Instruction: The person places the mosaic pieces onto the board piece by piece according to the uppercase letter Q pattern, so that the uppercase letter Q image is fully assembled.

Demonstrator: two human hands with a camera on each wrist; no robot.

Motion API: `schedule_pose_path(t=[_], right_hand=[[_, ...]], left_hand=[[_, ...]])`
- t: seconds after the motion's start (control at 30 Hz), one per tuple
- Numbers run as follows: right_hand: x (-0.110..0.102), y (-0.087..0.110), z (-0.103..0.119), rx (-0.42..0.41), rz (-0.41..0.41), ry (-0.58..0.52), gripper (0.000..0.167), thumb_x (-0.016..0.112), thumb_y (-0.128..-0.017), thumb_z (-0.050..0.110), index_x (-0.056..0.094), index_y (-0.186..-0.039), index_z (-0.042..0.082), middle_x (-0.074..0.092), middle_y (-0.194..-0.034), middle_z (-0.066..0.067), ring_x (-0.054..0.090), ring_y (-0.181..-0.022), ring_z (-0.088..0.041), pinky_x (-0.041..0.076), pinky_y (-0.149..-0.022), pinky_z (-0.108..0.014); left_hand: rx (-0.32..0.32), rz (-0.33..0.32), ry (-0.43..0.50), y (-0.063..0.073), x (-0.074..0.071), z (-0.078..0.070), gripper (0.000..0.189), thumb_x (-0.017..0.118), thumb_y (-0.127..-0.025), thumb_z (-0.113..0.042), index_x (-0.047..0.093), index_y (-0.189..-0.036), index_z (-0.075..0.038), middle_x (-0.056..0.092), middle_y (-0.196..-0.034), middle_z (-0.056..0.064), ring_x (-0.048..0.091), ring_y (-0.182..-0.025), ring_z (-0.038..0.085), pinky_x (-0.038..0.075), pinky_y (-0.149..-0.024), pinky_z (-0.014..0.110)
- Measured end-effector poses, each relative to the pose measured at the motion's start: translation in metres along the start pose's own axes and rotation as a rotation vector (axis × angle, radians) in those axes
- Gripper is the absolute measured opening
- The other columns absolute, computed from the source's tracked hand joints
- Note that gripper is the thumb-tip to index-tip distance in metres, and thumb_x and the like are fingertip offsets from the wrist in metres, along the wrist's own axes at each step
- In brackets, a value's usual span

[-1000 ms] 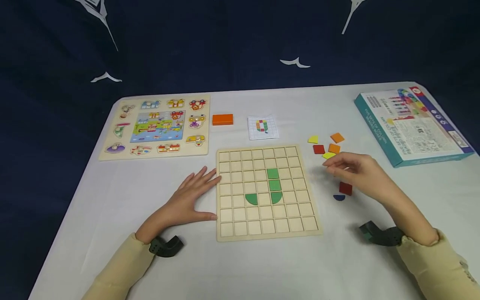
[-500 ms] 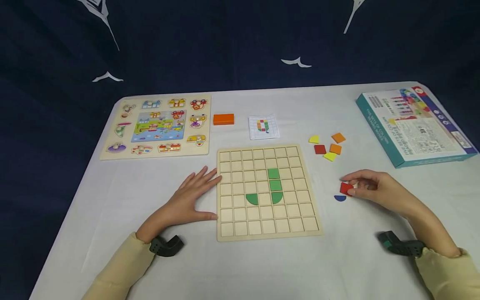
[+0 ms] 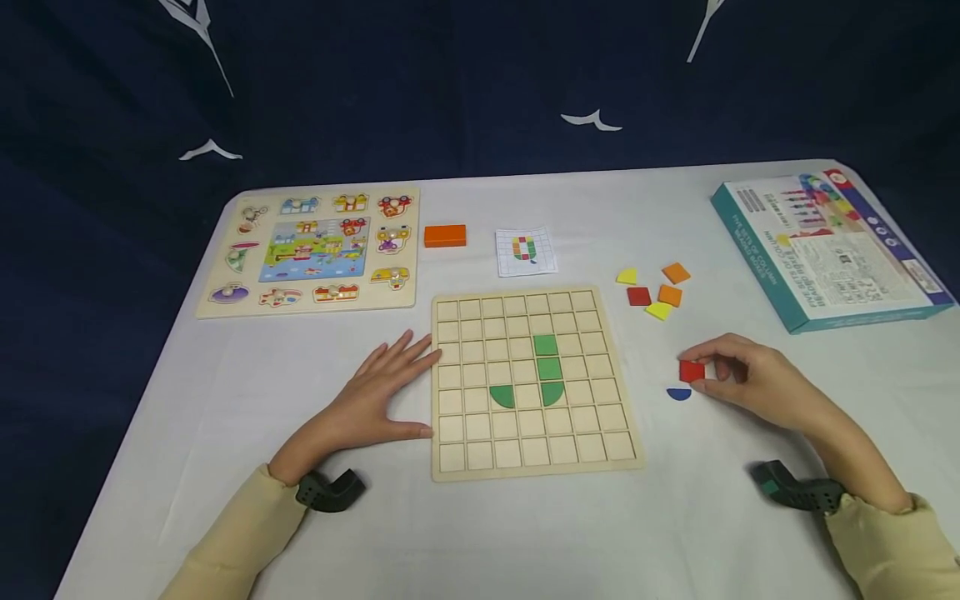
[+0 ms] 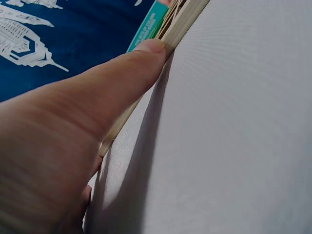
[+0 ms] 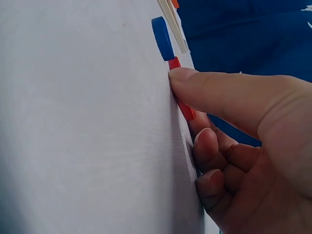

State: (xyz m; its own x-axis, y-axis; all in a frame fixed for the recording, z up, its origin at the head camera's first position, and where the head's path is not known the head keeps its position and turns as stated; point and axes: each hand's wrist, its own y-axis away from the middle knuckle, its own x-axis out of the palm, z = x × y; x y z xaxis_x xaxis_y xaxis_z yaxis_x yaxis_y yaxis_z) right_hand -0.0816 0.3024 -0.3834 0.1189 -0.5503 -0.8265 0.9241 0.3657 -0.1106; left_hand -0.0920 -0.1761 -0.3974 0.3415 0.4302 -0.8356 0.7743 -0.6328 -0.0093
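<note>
My right hand [image 3: 757, 379] pinches a red square tile [image 3: 692, 371] between thumb and fingers, low over the tablecloth. A dark blue half-round tile [image 3: 678, 394] lies just in front of it; in the right wrist view the blue tile [image 5: 163, 39] stands out beyond the red one [image 5: 187, 109]. My left hand [image 3: 367, 400] lies spread on the cloth, thumb and fingertips at the left edge of the wooden grid board [image 3: 480, 467]. In the left wrist view the thumb [image 4: 131, 68] touches the board's side. Green squares [image 3: 549, 368] and green quarter-rounds [image 3: 502, 396] sit in the board's cells.
Loose yellow [image 3: 626, 276], orange [image 3: 670, 295] and red tiles [image 3: 639, 297] lie right of the board. Behind it are a pattern card [image 3: 551, 265] and an orange block [image 3: 445, 236]. A picture puzzle board [image 3: 217, 275] is at the back left, a teal box [image 3: 840, 275] at the right.
My right hand has come from near the yellow tile down and right to the red square, which it now pinches and has shifted slightly. The left hand stays at the board.
</note>
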Motion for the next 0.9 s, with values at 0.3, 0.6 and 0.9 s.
schedule_pose_path(t=[0.3,0.6,0.9], right_hand=[[0.000,-0.001,0.000,0.048,-0.011,-0.040,0.034,0.078,-0.073,0.001,0.068,-0.105,0.007,0.048,-0.077,0.000,0.041,-0.069,-0.011,0.034,-0.053,-0.021],[0.000,-0.012,0.016,0.011,0.003,-0.147,0.033,0.075,-0.076,-0.003,0.066,-0.107,0.003,0.055,-0.088,-0.004,0.045,-0.074,-0.010,0.041,-0.059,-0.015],[0.013,-0.047,0.065,-0.163,0.074,-0.297,0.035,0.072,-0.072,-0.012,0.066,-0.103,0.004,0.052,-0.086,-0.001,0.046,-0.075,-0.012,0.043,-0.058,-0.018]], left_hand=[[0.002,-0.007,0.005,0.000,0.000,0.000,0.095,0.081,-0.069,-0.042,0.034,-0.146,-0.012,0.018,-0.154,0.004,0.002,-0.140,0.022,0.000,-0.110,0.044],[0.003,0.002,0.011,0.000,0.001,0.000,0.095,0.081,-0.069,-0.042,0.033,-0.146,-0.012,0.018,-0.154,0.003,0.002,-0.140,0.021,0.000,-0.110,0.044],[0.000,0.000,0.006,0.000,0.001,0.000,0.095,0.080,-0.070,-0.044,0.033,-0.146,-0.012,0.018,-0.154,0.004,0.002,-0.140,0.021,0.000,-0.110,0.044]])
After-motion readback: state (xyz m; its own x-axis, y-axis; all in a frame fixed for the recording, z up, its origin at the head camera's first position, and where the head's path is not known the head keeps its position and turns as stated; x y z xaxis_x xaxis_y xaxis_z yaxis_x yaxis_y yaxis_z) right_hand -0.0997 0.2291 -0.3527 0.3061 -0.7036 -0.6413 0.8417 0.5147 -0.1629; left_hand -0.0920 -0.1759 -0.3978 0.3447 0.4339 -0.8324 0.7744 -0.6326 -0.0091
